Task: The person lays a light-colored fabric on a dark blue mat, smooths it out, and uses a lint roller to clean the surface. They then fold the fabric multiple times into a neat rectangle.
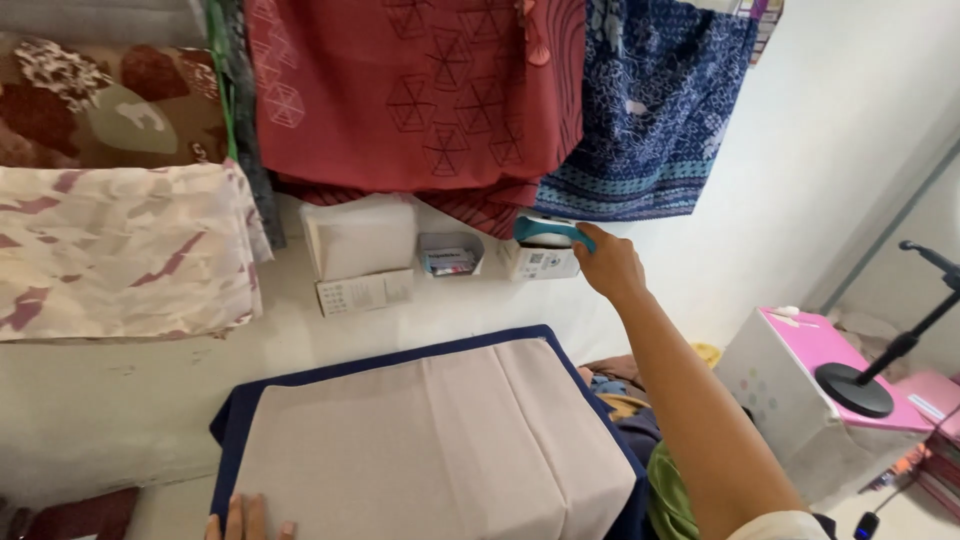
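Note:
My right hand (610,265) reaches far forward and grips a teal-and-white handheld device (548,232) that rests on top of a small white box (540,262) on the wall ledge. My left hand (248,520) lies flat at the near left corner of a folded beige cloth (440,440), only its fingers showing at the frame's bottom edge. The beige cloth covers a raised board with a dark blue cover (228,420) peeking out around its edges.
On the ledge stand a white carton (362,250) and a small open box (450,255). Red (420,90), blue patterned (650,110) and pale camouflage (120,250) fabrics hang on the wall. A pink-topped white box (800,390) and a black stand (860,385) sit at right.

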